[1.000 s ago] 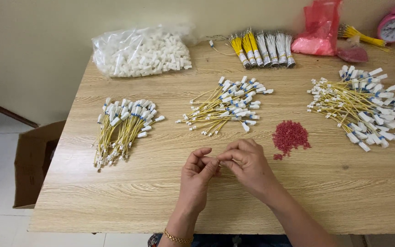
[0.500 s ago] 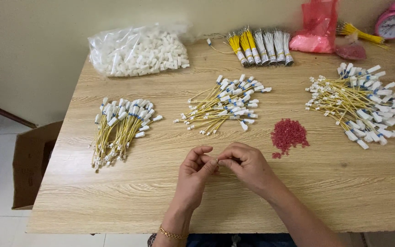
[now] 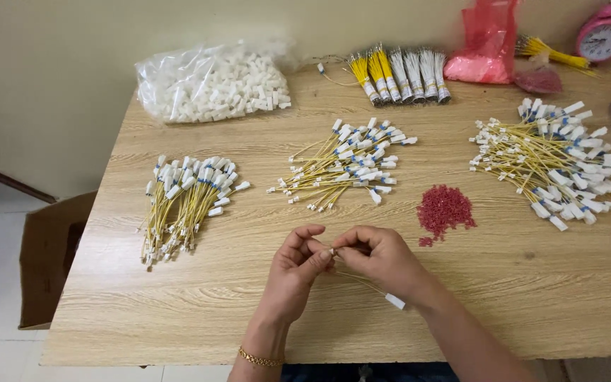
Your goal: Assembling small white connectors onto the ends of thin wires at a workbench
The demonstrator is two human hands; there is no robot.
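Pinching yellow wire between both hands

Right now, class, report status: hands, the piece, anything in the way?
Both hands, left and right, pinch one yellow wire. Red bead pile lies beside them. Nothing blocks.

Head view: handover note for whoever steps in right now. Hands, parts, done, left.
Left hand and right hand: fingertips pinched together on one end of a thin yellow wire; its white connector hangs below the right hand.
Parts: red bead pile just beyond the hands; three loose heaps of wires on the table, left heap, middle heap, right heap.
Done or left: I cannot tell which heap is finished; one wire is in hand.
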